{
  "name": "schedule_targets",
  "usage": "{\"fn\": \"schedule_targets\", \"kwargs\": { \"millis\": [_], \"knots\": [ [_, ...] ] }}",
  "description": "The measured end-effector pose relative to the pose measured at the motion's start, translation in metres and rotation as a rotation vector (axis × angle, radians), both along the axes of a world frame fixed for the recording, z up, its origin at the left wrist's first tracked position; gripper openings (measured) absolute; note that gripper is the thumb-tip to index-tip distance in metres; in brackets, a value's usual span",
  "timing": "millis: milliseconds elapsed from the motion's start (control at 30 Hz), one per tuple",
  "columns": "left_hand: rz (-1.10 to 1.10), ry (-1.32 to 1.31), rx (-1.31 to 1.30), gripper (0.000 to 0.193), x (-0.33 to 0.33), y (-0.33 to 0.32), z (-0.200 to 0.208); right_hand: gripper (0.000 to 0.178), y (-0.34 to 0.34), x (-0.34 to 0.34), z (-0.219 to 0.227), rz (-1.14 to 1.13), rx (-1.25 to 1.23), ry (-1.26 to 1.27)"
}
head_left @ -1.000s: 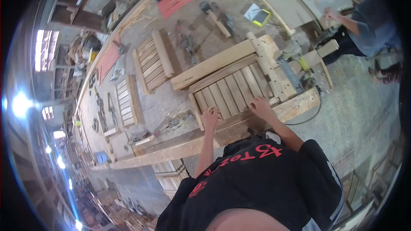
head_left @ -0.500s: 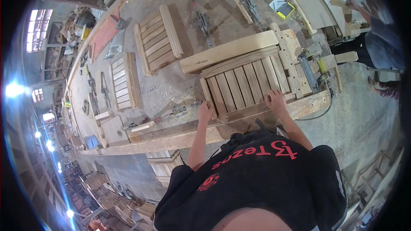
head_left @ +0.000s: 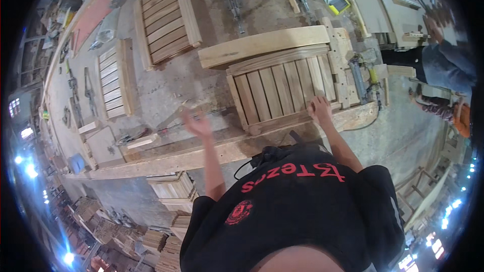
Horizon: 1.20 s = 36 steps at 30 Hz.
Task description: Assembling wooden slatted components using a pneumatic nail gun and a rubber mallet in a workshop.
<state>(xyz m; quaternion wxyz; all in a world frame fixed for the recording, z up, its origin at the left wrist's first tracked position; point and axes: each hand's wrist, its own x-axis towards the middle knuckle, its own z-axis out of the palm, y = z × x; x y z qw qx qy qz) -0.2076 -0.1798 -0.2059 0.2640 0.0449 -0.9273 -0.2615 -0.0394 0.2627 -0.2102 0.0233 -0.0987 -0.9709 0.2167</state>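
Note:
A slatted wooden panel (head_left: 281,89) lies on the workbench in front of me, with narrow gaps between its upright slats. My right hand (head_left: 320,110) is at its near rail, towards the right end, fingers curled over the wood. To the left of the panel, my left hand (head_left: 198,125) is off the wood with its fingers apart. It is slightly blurred, beside a thin metal tool on the bench that it partly covers. A thick wooden beam (head_left: 264,46) runs along the panel's far side, and a wooden block with holes (head_left: 348,68) stands at its right end.
Two more slatted panels, a larger one (head_left: 164,20) and a smaller one (head_left: 112,83), lie further left. Metal clamps (head_left: 234,7) rest towards the back. A bar clamp (head_left: 360,83) sits at the bench's right end. Another person's arm (head_left: 443,40) reaches in at the far right.
My left hand has let go of the panel's near left corner and moved left, its fingers spreading. My right hand stays at the near rail. The whole view has shifted a little.

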Motion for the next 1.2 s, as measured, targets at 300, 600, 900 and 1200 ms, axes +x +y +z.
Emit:
{"fn": "schedule_targets", "kwargs": {
  "millis": [300,600,900,1200],
  "knots": [
    [0.843,-0.14,1.051,0.067,-0.039,-0.273,-0.024,0.015,-0.025,-0.017,0.001,0.042,-0.017,-0.01],
    [0.04,-0.22,1.463,0.074,-0.005,-0.083,0.078,0.018,0.002,0.015,0.011,-0.041,-0.032,-0.024],
    [-0.464,-1.132,0.579,0.063,-0.017,-0.067,0.104,0.023,0.012,0.019,-0.003,0.151,-0.007,-0.081],
    [-0.595,-1.34,0.525,0.061,-0.036,-0.061,0.096,0.026,0.023,0.022,-0.011,0.082,-0.044,-0.068]
  ]
}}
